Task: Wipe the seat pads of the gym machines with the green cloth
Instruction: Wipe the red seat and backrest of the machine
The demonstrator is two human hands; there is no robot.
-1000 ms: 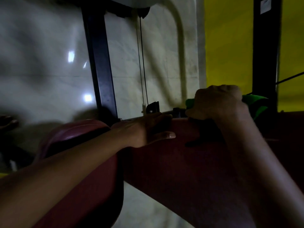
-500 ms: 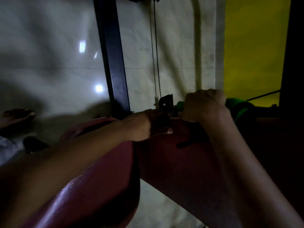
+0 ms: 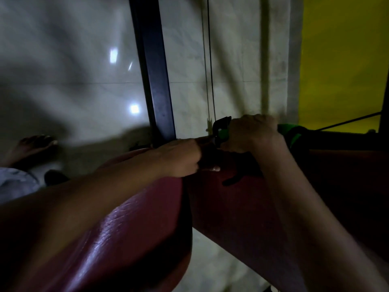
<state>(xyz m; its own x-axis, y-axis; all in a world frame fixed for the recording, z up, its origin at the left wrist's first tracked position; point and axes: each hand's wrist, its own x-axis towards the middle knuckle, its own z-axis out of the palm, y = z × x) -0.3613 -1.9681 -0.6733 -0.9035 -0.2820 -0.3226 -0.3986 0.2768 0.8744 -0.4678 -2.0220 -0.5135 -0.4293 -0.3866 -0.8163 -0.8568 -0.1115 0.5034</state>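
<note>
- One bare foot is seen at nine o'clock on the pale tiled floor; its heel is cut off by a pale fabric patch at the left edge.
- Two light reflections are counted on the floor, at ten and nine o'clock of centre.
- Two red seat pads are counted: a glossy near pad at seven o'clock, and a second, duller pad at five o'clock, separated by a dark gap.
- One dark upright frame post is seen from twelve o'clock down to centre, its foot hidden behind the near pad.
- One thin cable is noted just right of the post.
- The left hand is laid over the top edge of the second pad at centre, fingers curled over the far side and thumb pressed on the near face; the fingertips are hidden.
- One small black bracket is made out between the hands; its shape is unclear in the dim light.
- The right hand is closed in a fist around the green cloth at two o'clock of centre, on the top edge of the second pad. Only two bits of cloth are exposed, either side of the fist.
- One yellow wall area is seen at two o'clock.
</note>
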